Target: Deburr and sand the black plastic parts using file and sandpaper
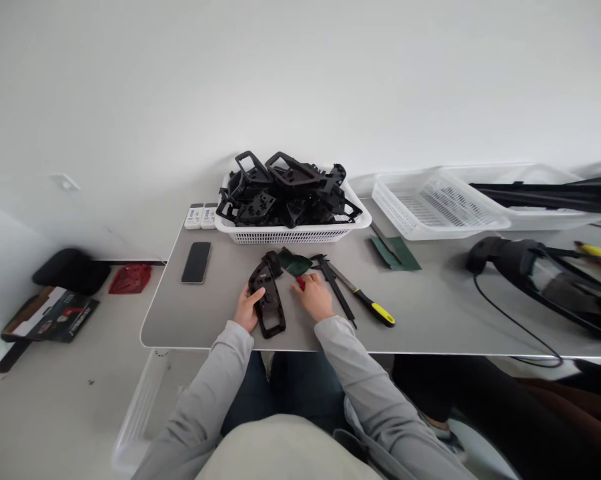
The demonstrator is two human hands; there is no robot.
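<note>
My left hand (249,309) is closed around the left edge of a black plastic frame-like part (269,308), with the thumb over its face. The part is tilted up near the front edge of the table. To its right, my right hand (314,297) is closed on a small red object (301,283), mostly hidden by the fingers. A piece of dark green sheet, perhaps sandpaper (295,262), lies just beyond those fingers. Close by on the right are a black caliper (336,288) and a file with a yellow and black handle (375,309).
A white basket (290,235) heaped with black plastic parts (295,175) stands at the back. A phone (196,262) lies left. More green sheet (404,255) and white baskets (445,200) are to the right, with a black corded device (545,280) beside a neighbouring person's legs.
</note>
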